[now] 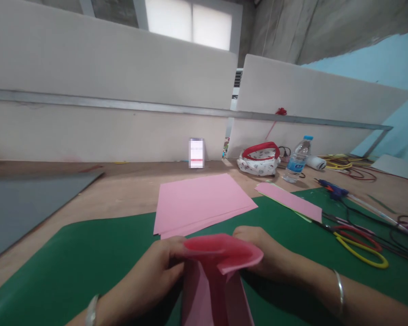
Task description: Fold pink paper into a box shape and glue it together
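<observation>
A folded pink paper [199, 290] stands in front of me, its upper end curled over and its folds opening toward me. My left hand [161, 267] grips its left edge, thumb on the near side and fingers behind. At the right edge, my right hand [263, 249] is closed on the same paper; most of its fingertips are hidden behind the curled part. Just beyond both hands lies a small stack of flat pink sheets [200, 199]. Narrow pink strips [289, 201] with a pale green one beneath lie farther right.
A green mat [98, 262] covers the near table. Scissors [363, 253] with yellow and red handles and a blue glue gun [333, 188] lie right, among cables. Behind stand a water bottle [296, 160], a white-and-red pouch [258, 160] and a phone [196, 153]. A grey board [30, 203] lies left.
</observation>
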### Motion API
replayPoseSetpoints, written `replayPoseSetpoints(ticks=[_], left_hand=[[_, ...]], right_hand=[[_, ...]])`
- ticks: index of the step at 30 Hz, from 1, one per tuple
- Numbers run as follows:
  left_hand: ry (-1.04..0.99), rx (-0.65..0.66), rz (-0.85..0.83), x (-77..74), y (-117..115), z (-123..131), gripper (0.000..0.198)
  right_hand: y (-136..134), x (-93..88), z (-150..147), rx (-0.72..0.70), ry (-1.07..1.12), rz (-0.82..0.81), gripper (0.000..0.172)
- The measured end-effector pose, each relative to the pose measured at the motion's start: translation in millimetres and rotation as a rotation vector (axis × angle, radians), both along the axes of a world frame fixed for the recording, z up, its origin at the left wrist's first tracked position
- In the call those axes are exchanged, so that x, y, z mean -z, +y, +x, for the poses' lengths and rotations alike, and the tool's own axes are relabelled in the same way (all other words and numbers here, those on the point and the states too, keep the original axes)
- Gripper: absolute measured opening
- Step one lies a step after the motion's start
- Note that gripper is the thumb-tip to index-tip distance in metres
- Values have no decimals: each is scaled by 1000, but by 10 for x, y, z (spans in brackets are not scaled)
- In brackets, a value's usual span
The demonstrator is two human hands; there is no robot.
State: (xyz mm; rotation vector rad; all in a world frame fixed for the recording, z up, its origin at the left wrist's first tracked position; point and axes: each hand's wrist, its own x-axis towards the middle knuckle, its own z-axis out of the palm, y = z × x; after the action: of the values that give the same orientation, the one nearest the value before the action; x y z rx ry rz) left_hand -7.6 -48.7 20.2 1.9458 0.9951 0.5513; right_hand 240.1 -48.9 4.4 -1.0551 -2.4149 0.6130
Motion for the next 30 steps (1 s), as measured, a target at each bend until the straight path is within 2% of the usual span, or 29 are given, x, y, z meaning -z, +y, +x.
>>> replayPoseSetpoints(ticks=[3,7,10,12,14,16,19,24,27,30], left_hand=[[-82,50,11,-22,1,22,42],[-81,71,1,-55,9,38,42],[-74,89,27,-62,5,40,41],[-58,89,47,-60,-2,43,40],[-31,80,72,-53,-11,47,37],[-3,74,97,-43,-21,51,34],[24,78,100,-39,-33,56,30],[52,67,78,-58,-27,49,29],[15,3,-41,-80,-16,33,32],[-36,-96,-189,-122,-21,46,27]], right_hand=[[-42,-161,-13,-70,17,-72,22],[-100,-513,22,-262,70,-273,45],[-116,-654,64,-291,102,-467,46],[-130,-636,59,-156,135,-516,35],[-151,-551,20,15,157,-464,25],[-171,-449,-35,104,173,-397,28],[-184,-359,-108,149,189,-348,34],[-187,-399,-165,248,68,-317,35],[-196,-404,-166,289,-27,-250,27],[-187,-378,-150,306,-68,-243,21]])
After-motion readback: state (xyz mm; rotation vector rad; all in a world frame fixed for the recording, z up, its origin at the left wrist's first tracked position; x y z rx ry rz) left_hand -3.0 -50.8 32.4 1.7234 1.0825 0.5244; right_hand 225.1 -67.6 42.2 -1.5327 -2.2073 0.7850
